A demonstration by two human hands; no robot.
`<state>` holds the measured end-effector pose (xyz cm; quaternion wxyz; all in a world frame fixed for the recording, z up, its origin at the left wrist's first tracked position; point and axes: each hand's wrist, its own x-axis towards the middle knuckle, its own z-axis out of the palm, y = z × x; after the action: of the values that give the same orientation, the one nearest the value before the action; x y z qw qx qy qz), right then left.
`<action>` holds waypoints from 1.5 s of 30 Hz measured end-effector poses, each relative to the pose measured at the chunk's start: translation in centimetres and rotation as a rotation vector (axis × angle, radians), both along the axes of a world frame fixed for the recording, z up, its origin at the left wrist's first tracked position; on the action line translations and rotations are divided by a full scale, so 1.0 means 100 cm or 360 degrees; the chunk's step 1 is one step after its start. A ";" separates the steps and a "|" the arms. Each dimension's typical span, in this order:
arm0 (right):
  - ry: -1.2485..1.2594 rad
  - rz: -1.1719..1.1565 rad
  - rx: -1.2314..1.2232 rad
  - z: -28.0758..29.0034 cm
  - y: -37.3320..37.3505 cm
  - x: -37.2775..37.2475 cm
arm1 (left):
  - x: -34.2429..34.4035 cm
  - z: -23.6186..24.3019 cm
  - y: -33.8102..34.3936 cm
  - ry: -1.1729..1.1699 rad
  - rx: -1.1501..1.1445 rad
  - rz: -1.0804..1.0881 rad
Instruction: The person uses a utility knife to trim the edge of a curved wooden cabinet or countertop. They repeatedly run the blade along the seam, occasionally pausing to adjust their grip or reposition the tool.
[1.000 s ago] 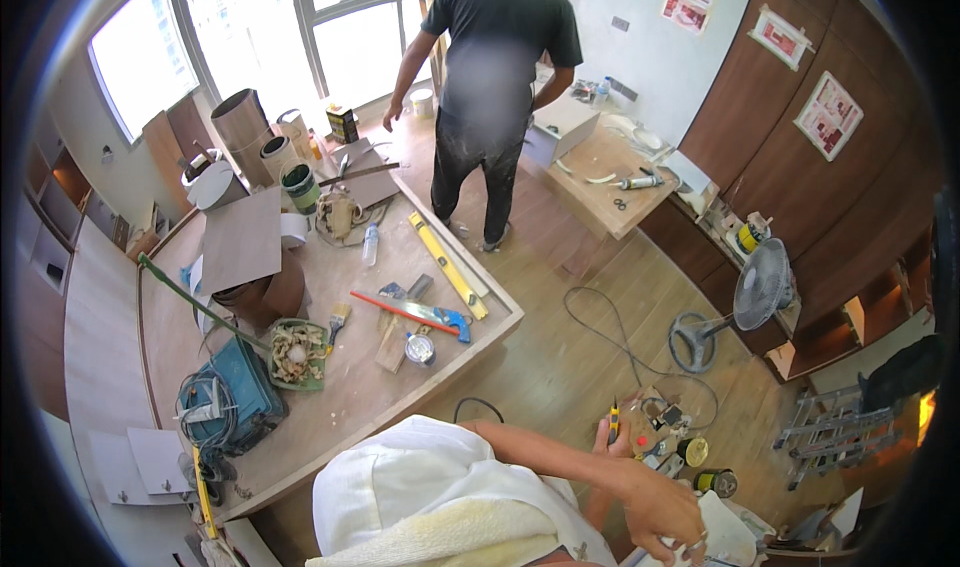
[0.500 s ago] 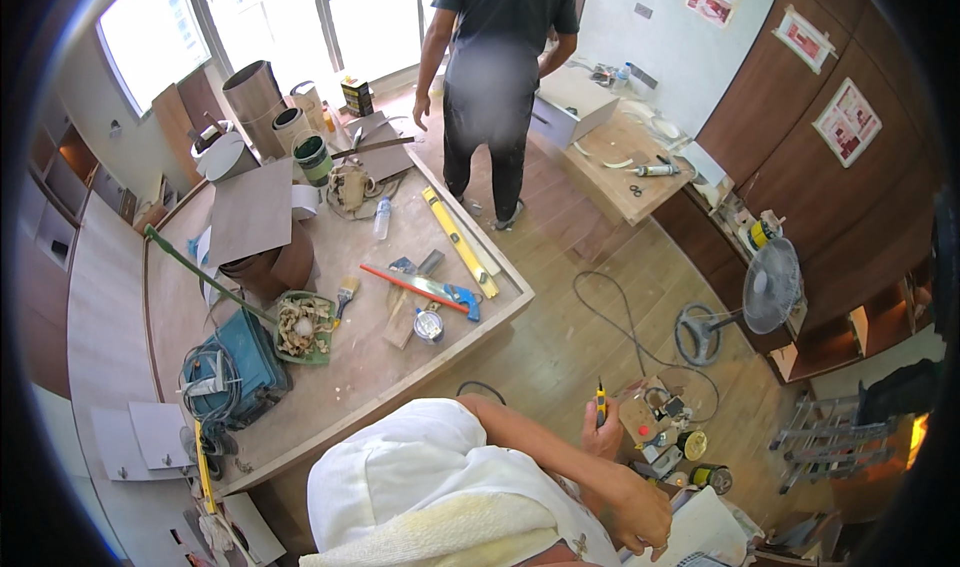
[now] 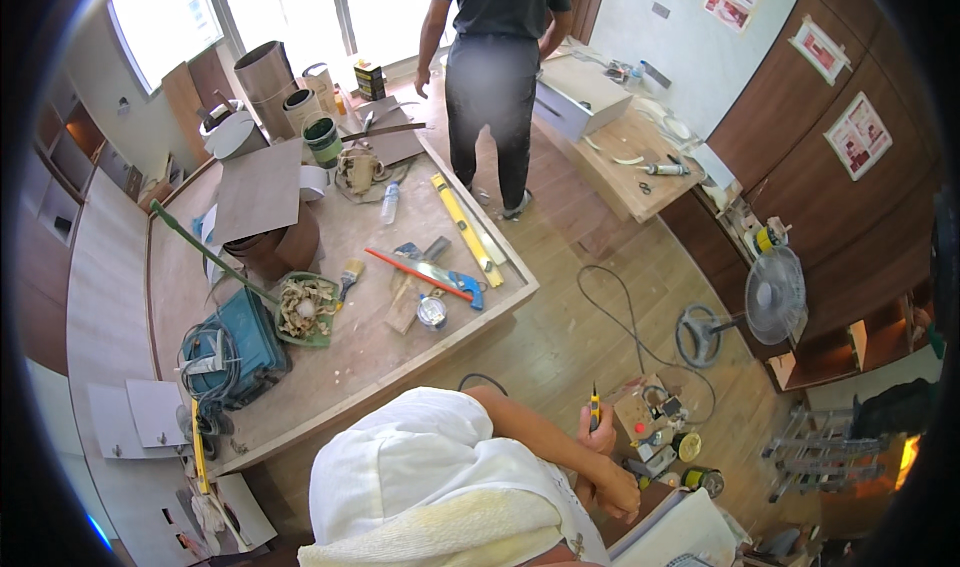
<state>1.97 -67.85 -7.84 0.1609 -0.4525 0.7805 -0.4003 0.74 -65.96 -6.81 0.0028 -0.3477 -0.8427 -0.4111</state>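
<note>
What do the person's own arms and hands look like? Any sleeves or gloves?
The person wears a loose white short-sleeved shirt. Below the sleeve the forearm is bare. Both hands, the left hand and the right hand, are bare too: no gloves. No watch or ring shows.

Single head-worn fisheye, looking steeply down from high over wearer's shoulder; workbench (image 3: 330,367) left, floor (image 3: 590,317) right, rim curved.
</note>
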 end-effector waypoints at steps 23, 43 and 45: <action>-0.0141 0.0093 0.0021 -0.002 0.003 0.025 | -0.001 -0.076 0.018 -0.0489 -0.0443 0.0279; -0.0168 -0.0015 -0.0036 -0.003 0.010 0.017 | 0.005 -0.032 0.011 -0.0579 -0.0576 0.0043; -0.0170 -0.0016 -0.0053 0.003 0.012 0.017 | 0.004 -0.043 0.020 -0.0601 -0.0474 0.0134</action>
<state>3.62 -66.62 -7.50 0.1928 -0.4292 0.7661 -0.4377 1.10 -64.00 -11.07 -0.1887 -0.2258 -0.8934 -0.3396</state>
